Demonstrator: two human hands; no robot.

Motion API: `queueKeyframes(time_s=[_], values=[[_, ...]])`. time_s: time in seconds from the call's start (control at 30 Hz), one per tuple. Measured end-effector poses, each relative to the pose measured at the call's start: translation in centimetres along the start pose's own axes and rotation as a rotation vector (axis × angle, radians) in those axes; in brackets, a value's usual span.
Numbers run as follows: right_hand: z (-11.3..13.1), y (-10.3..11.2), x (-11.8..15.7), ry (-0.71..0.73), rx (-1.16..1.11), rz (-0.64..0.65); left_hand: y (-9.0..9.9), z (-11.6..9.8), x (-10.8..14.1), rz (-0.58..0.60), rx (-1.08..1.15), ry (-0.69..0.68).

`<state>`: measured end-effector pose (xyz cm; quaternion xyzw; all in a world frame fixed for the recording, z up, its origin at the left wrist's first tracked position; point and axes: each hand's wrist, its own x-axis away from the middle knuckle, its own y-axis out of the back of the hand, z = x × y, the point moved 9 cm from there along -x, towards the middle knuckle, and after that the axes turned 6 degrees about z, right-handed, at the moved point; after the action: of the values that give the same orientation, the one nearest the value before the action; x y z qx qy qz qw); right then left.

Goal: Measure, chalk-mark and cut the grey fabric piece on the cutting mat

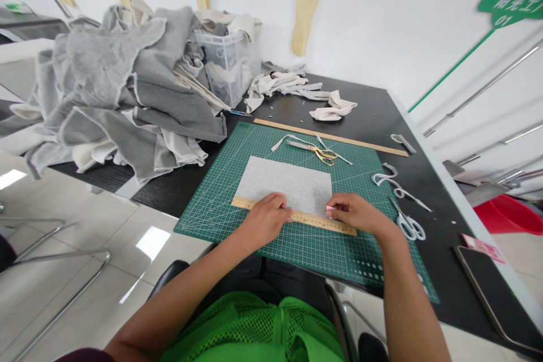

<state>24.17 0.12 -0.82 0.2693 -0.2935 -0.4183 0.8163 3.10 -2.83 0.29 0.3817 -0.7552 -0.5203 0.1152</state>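
Observation:
A light grey fabric piece (288, 181) lies flat on the green cutting mat (212, 192). Along its near edge runs a short wooden ruler (314, 220). My left hand (271, 216) is closed at the ruler's middle, its fingertips pressed together on ruler and fabric. At the fabric's near right corner, my right hand (352, 210) pinches a small pinkish-white piece (330, 211). Gold-handled scissors (316, 150) and thin fabric strips (292, 137) rest above the fabric. White-handled scissors (409, 223) lie at the mat's right edge.
Grey cloth (110, 79) is heaped at the left beside a clear plastic bin (229, 68). A long wooden ruler (339, 138) crosses the mat's far side. Fabric scraps (335, 107) lie behind it; a phone (496, 294) is at the right edge.

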Motion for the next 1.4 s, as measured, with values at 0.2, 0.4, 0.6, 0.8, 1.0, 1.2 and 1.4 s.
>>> queueKeyframes(time_s=[0.2,0.4,0.6,0.8,1.0,1.2,1.4], values=[[-0.06,0.27,-0.01,0.013,0.026,-0.028,-0.21,0.11,0.03,0.002,-0.012,-0.005],[-0.03,0.08,0.04,0.009,0.012,-0.009,-0.16,0.16,0.06,-0.002,-0.015,0.002],[0.03,0.22,0.02,0.004,0.021,-0.013,0.00,-0.01,0.01,0.002,-0.007,-0.002],[0.09,0.05,0.11,0.005,0.009,-0.004,-0.06,0.06,0.05,-0.006,0.003,-0.001],[0.05,0.25,-0.04,0.004,0.025,-0.024,0.05,-0.06,-0.01,0.004,0.002,0.001],[-0.14,0.24,0.01,0.012,-0.003,-0.017,0.03,0.01,0.02,-0.002,0.007,0.002],[-0.04,0.05,-0.02,0.008,0.006,0.001,0.08,0.04,0.01,-0.002,0.015,-0.003]])
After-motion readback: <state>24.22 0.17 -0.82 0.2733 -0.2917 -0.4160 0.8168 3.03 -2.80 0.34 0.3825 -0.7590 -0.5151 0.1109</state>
